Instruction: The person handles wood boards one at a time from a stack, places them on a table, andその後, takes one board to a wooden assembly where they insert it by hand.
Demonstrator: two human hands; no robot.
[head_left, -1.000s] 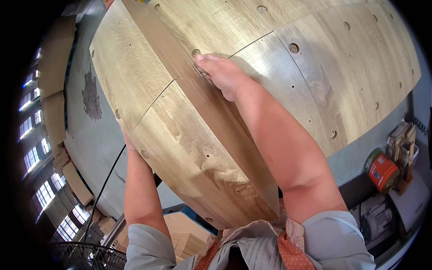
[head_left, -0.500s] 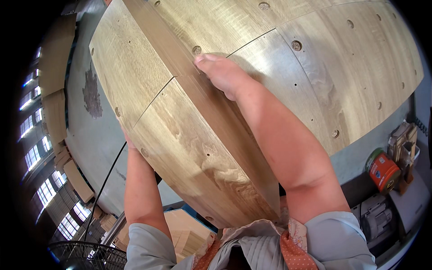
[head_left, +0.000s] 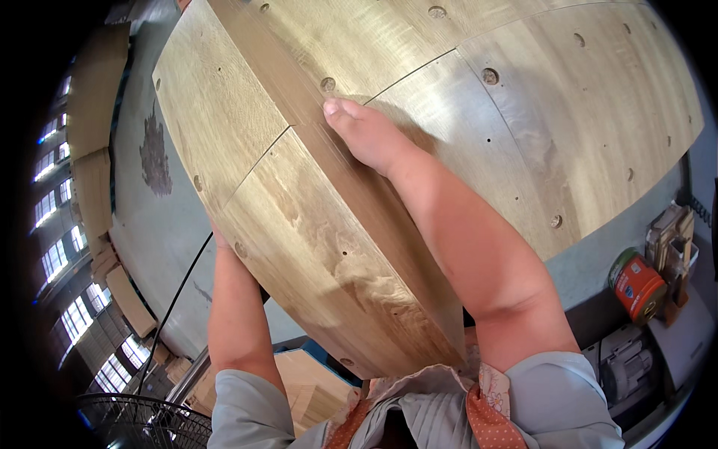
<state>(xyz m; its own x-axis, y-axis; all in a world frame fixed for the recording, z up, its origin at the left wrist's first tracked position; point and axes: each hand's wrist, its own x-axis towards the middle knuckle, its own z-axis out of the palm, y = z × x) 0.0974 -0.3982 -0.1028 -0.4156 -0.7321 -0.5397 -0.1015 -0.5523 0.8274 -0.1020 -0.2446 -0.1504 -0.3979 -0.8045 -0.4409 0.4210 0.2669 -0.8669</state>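
A tall stack of pale wood-grain panels [head_left: 299, 224] lies in front of me, its near end close to my body. Small drilled holes dot the top panels, and a seam crosses the stack. My right hand [head_left: 363, 131] is closed against the brown layered right side of this stack, its fingertips near the seam. At the opposite edge, my left hand [head_left: 218, 233] reaches against the stack's left side. Its fingers are hidden by the panels. Lower on the right are more wood-grain panels [head_left: 553, 142] with round holes, laid edge to edge.
A black wire fan guard [head_left: 146, 423] stands at the lower left, with a dark cable [head_left: 183, 292] rising past it. Brown boards [head_left: 97, 90] line the far left. On the right are an orange-and-green bucket [head_left: 636, 288] and a grey motor [head_left: 627, 370].
My right hand has slid slightly back toward me along the stack's side. The left hand has shifted very slightly. The stack looks almost unmoved.
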